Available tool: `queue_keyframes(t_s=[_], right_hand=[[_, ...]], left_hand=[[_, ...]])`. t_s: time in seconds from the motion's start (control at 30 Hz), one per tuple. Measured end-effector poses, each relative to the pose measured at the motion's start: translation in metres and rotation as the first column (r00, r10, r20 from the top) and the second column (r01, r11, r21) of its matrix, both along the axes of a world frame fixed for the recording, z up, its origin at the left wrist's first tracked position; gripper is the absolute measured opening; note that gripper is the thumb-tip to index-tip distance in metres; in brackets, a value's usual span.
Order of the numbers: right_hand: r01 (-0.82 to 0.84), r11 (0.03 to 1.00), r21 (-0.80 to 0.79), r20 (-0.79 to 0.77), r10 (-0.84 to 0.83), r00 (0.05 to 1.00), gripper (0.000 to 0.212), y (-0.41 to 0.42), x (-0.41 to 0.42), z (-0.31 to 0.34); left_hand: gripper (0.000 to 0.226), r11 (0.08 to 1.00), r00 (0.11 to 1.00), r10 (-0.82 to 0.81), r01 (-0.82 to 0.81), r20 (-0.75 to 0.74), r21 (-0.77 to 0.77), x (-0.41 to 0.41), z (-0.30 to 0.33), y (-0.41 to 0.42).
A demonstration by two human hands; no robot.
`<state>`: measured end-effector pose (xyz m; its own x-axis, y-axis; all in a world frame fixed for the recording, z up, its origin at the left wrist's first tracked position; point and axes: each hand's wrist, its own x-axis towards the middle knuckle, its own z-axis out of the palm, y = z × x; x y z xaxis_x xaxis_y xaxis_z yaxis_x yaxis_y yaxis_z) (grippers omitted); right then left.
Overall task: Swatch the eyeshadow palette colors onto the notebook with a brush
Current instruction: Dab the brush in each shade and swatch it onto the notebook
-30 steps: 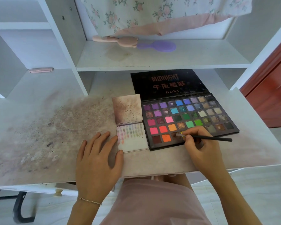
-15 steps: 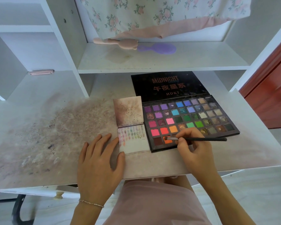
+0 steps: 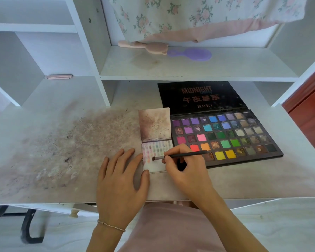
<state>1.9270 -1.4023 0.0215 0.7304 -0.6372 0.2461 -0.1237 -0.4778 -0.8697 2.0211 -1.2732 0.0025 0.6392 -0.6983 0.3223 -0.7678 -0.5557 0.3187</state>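
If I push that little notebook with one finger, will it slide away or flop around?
It would probably slide: the notebook looks small and thin, lying flat on the smooth desk. That may be why the left hand rests against its edge. Its flipped-back cover looks stiff, so it likely wouldn't flop much.

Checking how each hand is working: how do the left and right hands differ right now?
The left hand lies flat, fingers straight, at the notebook's left edge; the right hand is curled, pinching the brush. The left holds nothing; the right aims the bristles at the page. Both rest low on the table.
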Motion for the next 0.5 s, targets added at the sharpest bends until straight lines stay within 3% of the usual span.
queue_keyframes(t_s=[0.5], right_hand=[[0.008,0.999,-0.037,-0.083,-0.011,0.996,0.01,-0.0002,-0.0006,0.0009]], left_hand=[[0.046,1.0,1.0,0.0,-0.001,0.0,0.011,0.0002,-0.0003,-0.0001]])
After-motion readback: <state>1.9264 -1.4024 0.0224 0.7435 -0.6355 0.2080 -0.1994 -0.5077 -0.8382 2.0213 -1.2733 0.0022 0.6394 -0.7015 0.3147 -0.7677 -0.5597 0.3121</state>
